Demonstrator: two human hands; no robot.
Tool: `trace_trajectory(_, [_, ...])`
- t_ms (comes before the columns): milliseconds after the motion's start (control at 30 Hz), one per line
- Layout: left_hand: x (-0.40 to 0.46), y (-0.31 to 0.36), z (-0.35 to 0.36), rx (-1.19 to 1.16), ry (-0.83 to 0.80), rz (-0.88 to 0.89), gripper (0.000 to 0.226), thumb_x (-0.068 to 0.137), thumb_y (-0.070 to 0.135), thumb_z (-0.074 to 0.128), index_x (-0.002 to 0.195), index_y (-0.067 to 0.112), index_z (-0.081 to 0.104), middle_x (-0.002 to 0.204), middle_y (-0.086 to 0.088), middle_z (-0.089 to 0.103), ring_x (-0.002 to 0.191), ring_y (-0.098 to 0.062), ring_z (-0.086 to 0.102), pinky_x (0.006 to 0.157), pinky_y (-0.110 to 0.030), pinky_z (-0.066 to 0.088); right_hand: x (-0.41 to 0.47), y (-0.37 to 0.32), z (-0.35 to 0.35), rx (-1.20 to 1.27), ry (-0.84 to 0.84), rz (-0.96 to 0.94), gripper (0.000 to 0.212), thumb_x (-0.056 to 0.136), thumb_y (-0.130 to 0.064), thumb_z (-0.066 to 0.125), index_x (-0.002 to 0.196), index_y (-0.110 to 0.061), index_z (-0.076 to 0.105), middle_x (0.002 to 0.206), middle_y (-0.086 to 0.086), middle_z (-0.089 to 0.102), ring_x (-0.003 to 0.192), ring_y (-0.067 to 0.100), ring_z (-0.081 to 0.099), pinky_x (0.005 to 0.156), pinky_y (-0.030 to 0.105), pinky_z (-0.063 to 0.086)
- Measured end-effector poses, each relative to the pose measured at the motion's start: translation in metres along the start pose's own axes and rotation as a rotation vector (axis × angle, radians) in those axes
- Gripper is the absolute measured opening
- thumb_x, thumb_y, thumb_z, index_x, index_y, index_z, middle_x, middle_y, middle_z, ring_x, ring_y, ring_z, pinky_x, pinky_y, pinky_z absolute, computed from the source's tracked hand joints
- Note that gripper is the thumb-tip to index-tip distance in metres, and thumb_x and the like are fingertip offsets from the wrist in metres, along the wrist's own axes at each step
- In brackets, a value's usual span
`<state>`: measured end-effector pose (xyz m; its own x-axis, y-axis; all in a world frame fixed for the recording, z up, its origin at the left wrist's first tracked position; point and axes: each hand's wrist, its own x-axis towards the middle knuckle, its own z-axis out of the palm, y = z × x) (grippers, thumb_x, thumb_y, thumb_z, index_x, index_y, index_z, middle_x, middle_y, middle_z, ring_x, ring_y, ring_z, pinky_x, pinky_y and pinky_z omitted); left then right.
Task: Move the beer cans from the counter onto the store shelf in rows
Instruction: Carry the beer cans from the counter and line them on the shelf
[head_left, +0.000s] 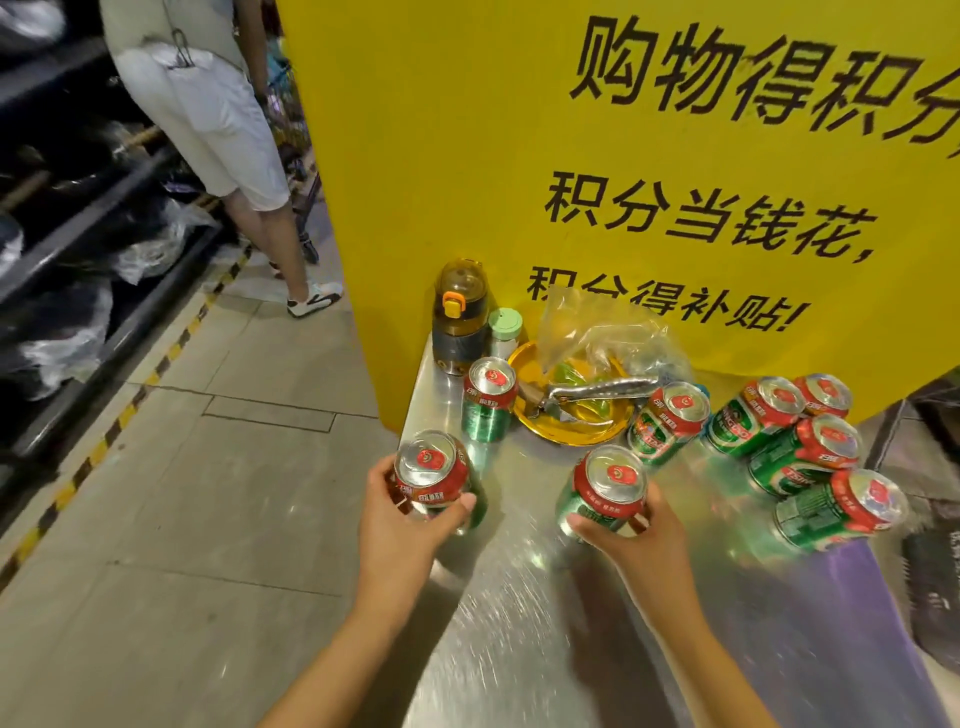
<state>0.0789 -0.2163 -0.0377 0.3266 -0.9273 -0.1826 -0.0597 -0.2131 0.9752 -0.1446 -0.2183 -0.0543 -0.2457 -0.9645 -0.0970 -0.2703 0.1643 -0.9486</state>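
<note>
Green and red beer cans stand on a shiny steel counter (524, 597). My left hand (400, 525) grips one can (431, 475) at the counter's left edge. A second can (605, 486) near the middle is gripped by my right hand (636, 540). Another can (488, 397) stands further back on the left. One more can (670, 421) stands right of the yellow plate. Several cans (810, 441) cluster at the right of the counter.
A yellow plate (566, 436) holding metal tongs and a plastic bag sits at the back, beside a brown water bottle (460, 317) and a small green-lidded bottle (504, 332). A big yellow sign (571, 156) rises behind. A person (208, 104) stands in the aisle by dark shelves (78, 249).
</note>
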Motion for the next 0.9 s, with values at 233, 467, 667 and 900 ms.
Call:
trace_trajectory(233, [-0.051,0.011,-0.142,-0.063,0.128,-0.071,0.054,0.066,0.004,0.079,0.101,0.033,0.051,0.1,0.01,0.061,0.092,-0.003,0.058,0.073,-0.016,0.048,-0.063,-0.06,0.078,0.129,-0.232,0.004,0.05,0.054,0.003,0.087,0.092,-0.022,0.064,0.08,-0.014,0.072,0.072,-0.001,0.064,0.067,0.008,0.048])
trace_trajectory(467, [-0.108,0.002,-0.318,-0.036,0.375,-0.135,0.072,0.062,0.02,0.079,0.126,0.024,0.045,0.117,0.002,0.055,0.106,-0.016,0.052,0.091,-0.032,0.042,-0.157,-0.121,0.202,0.125,-0.517,-0.007,0.061,0.057,0.0,0.085,0.099,-0.035,0.059,0.092,-0.02,0.07,0.091,-0.004,0.064,0.079,0.014,0.049])
trace_trajectory(667, [-0.154,-0.014,-0.447,-0.076,0.587,-0.149,0.076,0.053,0.034,0.077,0.122,0.025,0.049,0.12,-0.002,0.058,0.113,-0.021,0.054,0.099,-0.043,0.043,-0.238,-0.165,0.314,0.102,-0.71,-0.055,0.059,0.056,-0.006,0.086,0.1,-0.035,0.061,0.095,-0.016,0.071,0.093,-0.002,0.064,0.08,0.015,0.05])
trace_trajectory(900, [-0.2,-0.024,-0.558,-0.158,0.838,-0.109,0.057,0.067,0.02,0.076,0.116,0.029,0.049,0.112,0.004,0.06,0.106,-0.018,0.055,0.09,-0.035,0.044,-0.31,-0.202,0.43,0.107,-0.925,-0.14,0.052,0.058,-0.009,0.085,0.097,-0.034,0.061,0.097,-0.014,0.069,0.088,-0.009,0.063,0.082,0.022,0.047])
